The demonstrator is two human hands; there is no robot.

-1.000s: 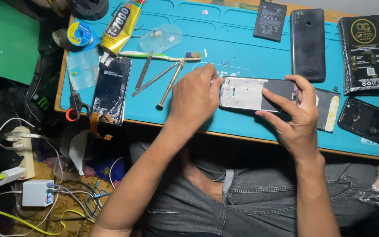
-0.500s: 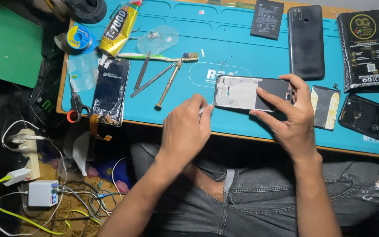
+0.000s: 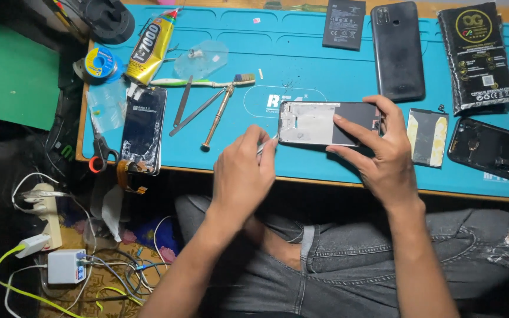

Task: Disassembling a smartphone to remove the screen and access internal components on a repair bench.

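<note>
An opened phone frame [image 3: 316, 122] with a bare metal inside lies on the blue work mat [image 3: 301, 70]. My right hand [image 3: 378, 153] holds it down from the right, fingers over its dark end. My left hand [image 3: 243, 174] is closed on thin metal tweezers [image 3: 266, 144] whose tip points at the frame's left edge, just short of it. Both forearms reach up from my lap in grey jeans.
On the mat: a cracked phone screen [image 3: 142, 129], a screwdriver [image 3: 218, 116], flat metal pry tools [image 3: 182, 103], a toothbrush [image 3: 204, 82], a glue tube [image 3: 151, 50], a battery [image 3: 344, 23], a black phone [image 3: 397, 50], a dark back cover [image 3: 493, 150]. Scissors [image 3: 98, 154] lie at the left edge. Cables and a charger [image 3: 66, 266] cover the floor.
My left hand has pulled back from the top of the phone frame towards me and to the left, with the tweezers in it. My right hand stays on the frame.
</note>
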